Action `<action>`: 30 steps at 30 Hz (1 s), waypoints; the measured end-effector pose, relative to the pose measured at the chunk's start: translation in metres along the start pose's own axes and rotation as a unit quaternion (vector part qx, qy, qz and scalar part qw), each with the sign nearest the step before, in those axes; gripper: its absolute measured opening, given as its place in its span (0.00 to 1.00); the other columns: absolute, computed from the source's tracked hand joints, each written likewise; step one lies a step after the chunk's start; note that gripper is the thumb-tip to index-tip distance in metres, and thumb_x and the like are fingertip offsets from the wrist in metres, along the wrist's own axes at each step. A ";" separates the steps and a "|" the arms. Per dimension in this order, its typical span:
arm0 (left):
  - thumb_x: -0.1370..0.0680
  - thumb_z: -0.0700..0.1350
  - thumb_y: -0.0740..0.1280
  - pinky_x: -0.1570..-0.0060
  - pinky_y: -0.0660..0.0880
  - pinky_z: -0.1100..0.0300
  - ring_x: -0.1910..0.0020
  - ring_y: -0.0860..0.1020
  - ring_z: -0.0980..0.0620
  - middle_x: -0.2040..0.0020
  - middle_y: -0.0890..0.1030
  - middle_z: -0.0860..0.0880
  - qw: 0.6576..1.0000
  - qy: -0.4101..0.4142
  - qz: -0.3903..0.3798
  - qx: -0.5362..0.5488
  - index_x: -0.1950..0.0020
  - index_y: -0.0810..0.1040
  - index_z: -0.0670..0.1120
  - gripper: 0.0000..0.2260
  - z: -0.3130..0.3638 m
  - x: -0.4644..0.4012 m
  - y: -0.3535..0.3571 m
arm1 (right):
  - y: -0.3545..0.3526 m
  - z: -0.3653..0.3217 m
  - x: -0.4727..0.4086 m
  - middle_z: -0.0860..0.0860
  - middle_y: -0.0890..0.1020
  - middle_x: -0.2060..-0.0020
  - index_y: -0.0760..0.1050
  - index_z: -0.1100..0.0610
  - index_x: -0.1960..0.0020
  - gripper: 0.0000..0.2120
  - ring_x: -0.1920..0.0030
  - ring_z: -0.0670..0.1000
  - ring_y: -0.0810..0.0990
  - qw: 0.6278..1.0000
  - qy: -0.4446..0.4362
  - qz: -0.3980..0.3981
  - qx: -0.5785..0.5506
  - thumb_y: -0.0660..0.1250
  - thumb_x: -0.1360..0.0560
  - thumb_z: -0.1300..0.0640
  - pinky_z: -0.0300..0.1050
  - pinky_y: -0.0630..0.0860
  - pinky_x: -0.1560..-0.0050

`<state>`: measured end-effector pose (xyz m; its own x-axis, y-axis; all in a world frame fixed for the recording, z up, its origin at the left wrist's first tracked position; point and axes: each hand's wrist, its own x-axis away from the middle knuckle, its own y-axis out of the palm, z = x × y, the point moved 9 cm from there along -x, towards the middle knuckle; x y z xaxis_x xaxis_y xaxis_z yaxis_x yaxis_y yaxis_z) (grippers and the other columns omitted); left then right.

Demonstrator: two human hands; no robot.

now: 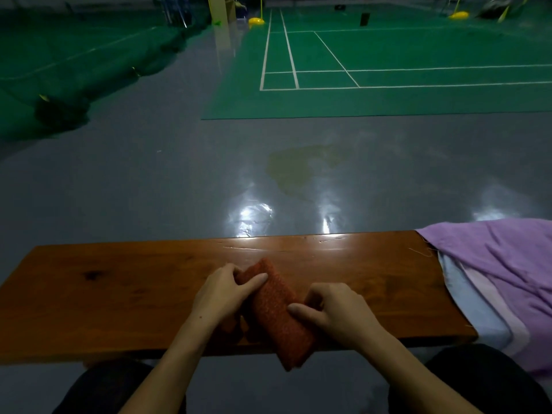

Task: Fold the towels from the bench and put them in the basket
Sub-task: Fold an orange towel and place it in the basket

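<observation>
a person's view down onto a long brown wooden table that runs across the lower half of the frame. at about 7 o'clock the left hand grips the far end of a folded orange towel, its thumb lying across the top face and its fingers curled round the upper left edge. the towel is a narrow, thick bundle lying diagonally at 6 o'clock, its near end hanging past the table's front edge. at about 5 o'clock the right hand holds the towel's right side, thumb pressed on top and fingers curled over the edge. at 3 o'clock a heap of purple, pale pink and pale blue towels drapes over the table's right end.
</observation>
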<state>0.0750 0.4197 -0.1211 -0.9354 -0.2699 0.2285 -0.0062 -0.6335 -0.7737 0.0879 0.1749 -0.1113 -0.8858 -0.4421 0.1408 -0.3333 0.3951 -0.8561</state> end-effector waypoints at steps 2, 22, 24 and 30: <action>0.28 0.70 0.73 0.61 0.84 0.48 0.63 0.85 0.51 0.56 0.85 0.50 0.996 -0.001 -0.043 0.077 0.50 0.81 0.50 0.24 0.000 -0.004 0.004 | 0.000 0.001 -0.005 0.41 0.82 0.57 0.78 0.44 0.51 0.26 0.57 0.42 0.80 1.000 -0.009 0.002 -0.009 0.62 0.27 0.23 0.43 0.82 0.55; 0.25 0.45 0.78 0.61 0.82 0.57 0.55 0.86 0.50 0.54 0.86 0.44 0.889 0.102 0.104 0.435 0.47 0.81 0.41 0.12 0.027 0.022 -0.071 | -0.008 -0.059 -0.011 0.44 0.81 0.49 0.74 0.48 0.34 0.20 0.49 0.52 0.84 0.943 -0.107 0.031 -0.315 0.74 0.23 0.57 0.53 0.87 0.55; 0.25 0.45 0.79 0.59 0.83 0.57 0.53 0.86 0.51 0.53 0.87 0.46 0.884 0.104 0.146 0.433 0.47 0.83 0.43 0.11 0.018 0.037 -0.090 | -0.016 -0.078 -0.006 0.44 0.81 0.50 0.75 0.49 0.33 0.21 0.52 0.52 0.84 0.946 -0.149 0.071 -0.281 0.75 0.24 0.58 0.51 0.86 0.59; 0.27 0.50 0.79 0.49 0.84 0.51 0.48 0.86 0.52 0.50 0.88 0.50 0.855 0.104 0.243 0.447 0.45 0.85 0.47 0.13 -0.031 0.089 -0.157 | -0.038 -0.153 0.007 0.42 0.83 0.48 0.79 0.52 0.36 0.17 0.49 0.48 0.83 0.928 -0.244 0.167 -0.226 0.77 0.24 0.55 0.48 0.84 0.53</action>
<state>-0.0183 0.5172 0.0023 -0.7933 -0.5838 -0.1728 0.5874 -0.8085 0.0345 0.0448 0.2801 -0.0017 -0.7493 -0.5023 -0.4316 -0.2649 0.8246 -0.4999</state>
